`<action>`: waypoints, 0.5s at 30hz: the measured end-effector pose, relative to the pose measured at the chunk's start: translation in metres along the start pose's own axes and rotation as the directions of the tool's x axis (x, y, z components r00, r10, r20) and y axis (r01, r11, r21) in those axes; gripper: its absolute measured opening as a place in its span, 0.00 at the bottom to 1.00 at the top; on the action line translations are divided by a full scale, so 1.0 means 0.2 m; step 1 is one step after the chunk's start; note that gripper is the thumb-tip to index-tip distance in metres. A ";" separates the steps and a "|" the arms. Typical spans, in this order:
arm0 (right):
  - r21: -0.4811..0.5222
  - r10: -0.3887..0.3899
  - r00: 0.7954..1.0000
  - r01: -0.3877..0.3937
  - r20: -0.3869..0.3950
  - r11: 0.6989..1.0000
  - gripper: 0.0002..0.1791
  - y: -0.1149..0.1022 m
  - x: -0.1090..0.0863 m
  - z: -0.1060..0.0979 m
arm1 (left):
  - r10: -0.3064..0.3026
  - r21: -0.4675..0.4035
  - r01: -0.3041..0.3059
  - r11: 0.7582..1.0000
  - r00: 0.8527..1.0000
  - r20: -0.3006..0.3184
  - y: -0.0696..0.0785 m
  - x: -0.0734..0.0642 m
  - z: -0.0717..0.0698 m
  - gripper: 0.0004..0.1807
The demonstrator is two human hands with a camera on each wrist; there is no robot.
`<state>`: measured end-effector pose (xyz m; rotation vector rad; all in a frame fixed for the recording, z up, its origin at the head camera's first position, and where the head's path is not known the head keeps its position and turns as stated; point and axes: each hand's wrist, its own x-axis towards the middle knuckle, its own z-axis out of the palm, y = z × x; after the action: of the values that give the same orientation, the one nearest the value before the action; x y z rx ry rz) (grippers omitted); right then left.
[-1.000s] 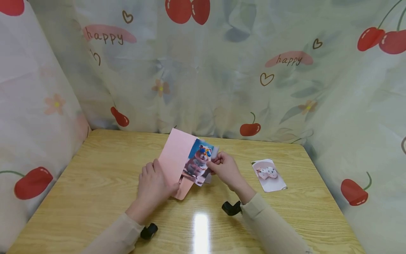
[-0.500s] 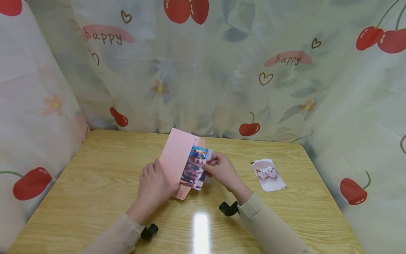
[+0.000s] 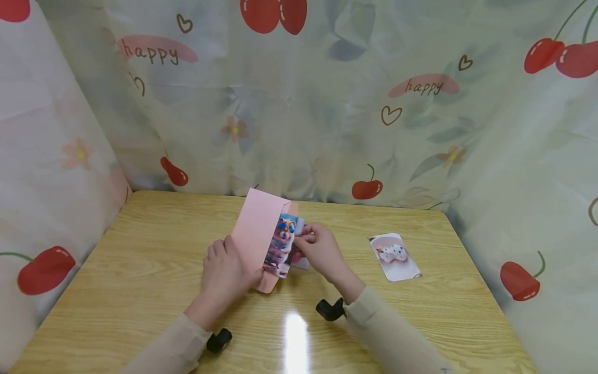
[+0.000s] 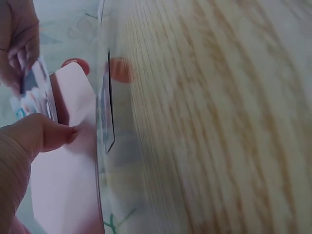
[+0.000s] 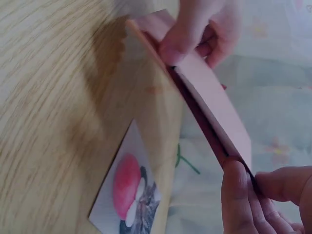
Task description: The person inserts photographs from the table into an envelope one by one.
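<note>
A pink envelope (image 3: pixel 256 226) stands tilted above the table, its flap side facing right. My left hand (image 3: pixel 229 270) grips it at the lower left, the thumb pressing near the mouth, as the left wrist view shows with the envelope (image 4: pixel 68 185). Between thumb and fingers, my right hand (image 3: pixel 322 252) pinches a photo card (image 3: pixel 282 246) of a hamster in sunglasses. The card's left part is hidden at the envelope's mouth. In the right wrist view my right hand (image 5: pixel 263 200) is at the envelope's edge. Behind it another card (image 5: pixel 122 190) with a red oval lies on the table.
To the right, a photo card (image 3: pixel 396 257) with two spotted pink animals lies on the wooden table (image 3: pixel 140 270). Printed curtains (image 3: pixel 289 130) enclose the back and sides. A black wrist mount (image 3: pixel 330 310) sits below the right sleeve.
My right hand has moved left and slightly down with the hamster card. Less of the card shows outside the envelope now. The left hand has stayed almost still.
</note>
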<state>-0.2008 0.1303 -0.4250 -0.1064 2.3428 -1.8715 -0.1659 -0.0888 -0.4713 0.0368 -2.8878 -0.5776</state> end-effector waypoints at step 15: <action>-0.003 0.071 0.995 -0.071 -0.071 0.997 0.16 0.11 0.08 0.07 | -0.010 -0.063 0.016 0.998 0.996 0.085 0.01 -0.02 0.01 0.57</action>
<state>-0.2139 0.1202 -0.4512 0.0422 2.3642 -1.8653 -0.1630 -0.0861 -0.4723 0.0223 -2.9509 -0.6892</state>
